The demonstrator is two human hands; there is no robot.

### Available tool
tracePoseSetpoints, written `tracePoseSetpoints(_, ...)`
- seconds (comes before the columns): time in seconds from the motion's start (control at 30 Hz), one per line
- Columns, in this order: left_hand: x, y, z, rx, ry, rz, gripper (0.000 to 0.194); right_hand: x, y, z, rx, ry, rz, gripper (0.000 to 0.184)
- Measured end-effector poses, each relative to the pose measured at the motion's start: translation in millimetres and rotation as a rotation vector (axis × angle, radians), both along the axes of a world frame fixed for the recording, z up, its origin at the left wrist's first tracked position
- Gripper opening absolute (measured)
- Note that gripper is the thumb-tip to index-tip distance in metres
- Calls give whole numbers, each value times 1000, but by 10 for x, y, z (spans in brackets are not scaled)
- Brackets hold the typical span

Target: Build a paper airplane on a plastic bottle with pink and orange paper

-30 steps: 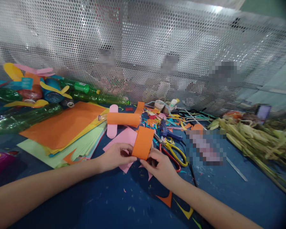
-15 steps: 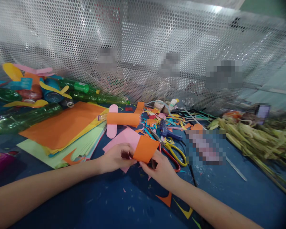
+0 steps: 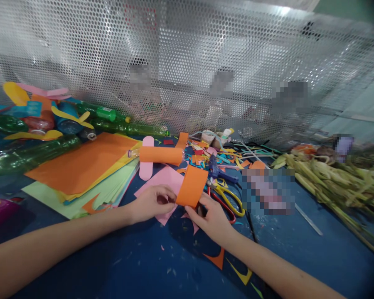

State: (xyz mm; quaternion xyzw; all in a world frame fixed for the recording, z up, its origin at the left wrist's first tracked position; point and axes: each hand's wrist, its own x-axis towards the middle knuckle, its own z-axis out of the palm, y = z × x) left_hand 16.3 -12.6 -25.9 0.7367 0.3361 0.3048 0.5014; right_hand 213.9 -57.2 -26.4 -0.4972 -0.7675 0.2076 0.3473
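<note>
An orange piece of paper (image 3: pixel 192 186), slightly curved, is held up above the table between my two hands. My left hand (image 3: pixel 152 203) pinches its lower left corner with the fingertips. My right hand (image 3: pixel 212 216) grips its lower right edge, thumb in front and fingers behind. Beneath them lies a pink sheet of paper (image 3: pixel 160 179). Just beyond is a plastic bottle wrapped in orange paper (image 3: pixel 160 155), resting across a pink rounded strip (image 3: pixel 146 171). Right of my right hand are scissors with yellow handles (image 3: pixel 232 199) and a red-handled tool (image 3: pixel 226 211), partly hidden.
Stacked colored paper (image 3: pixel 84 166) lies on the left, with green bottles (image 3: pixel 46 153) and paper-decorated bottles behind. A blue glue gun (image 3: pixel 221 173) sits by paper scraps (image 3: pixel 202 153). Dried husks (image 3: pixel 333 178) lie right. A perforated metal panel (image 3: pixel 180 54) stands behind the table.
The orange paper has tipped more upright and its upper edge has risen, curving a little more. Both hands have shifted only slightly.
</note>
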Motion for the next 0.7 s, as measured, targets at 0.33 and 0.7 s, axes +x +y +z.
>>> tracePoseSetpoints(0.33, -4, 3, -8, 5, 7, -9, 8, -11, 4, 14, 3, 15, 8, 10)
tracePoseSetpoints(0.7, -11, 1, 14, 5, 0, -35, 10, 12, 4, -28, -32, -3, 1, 10)
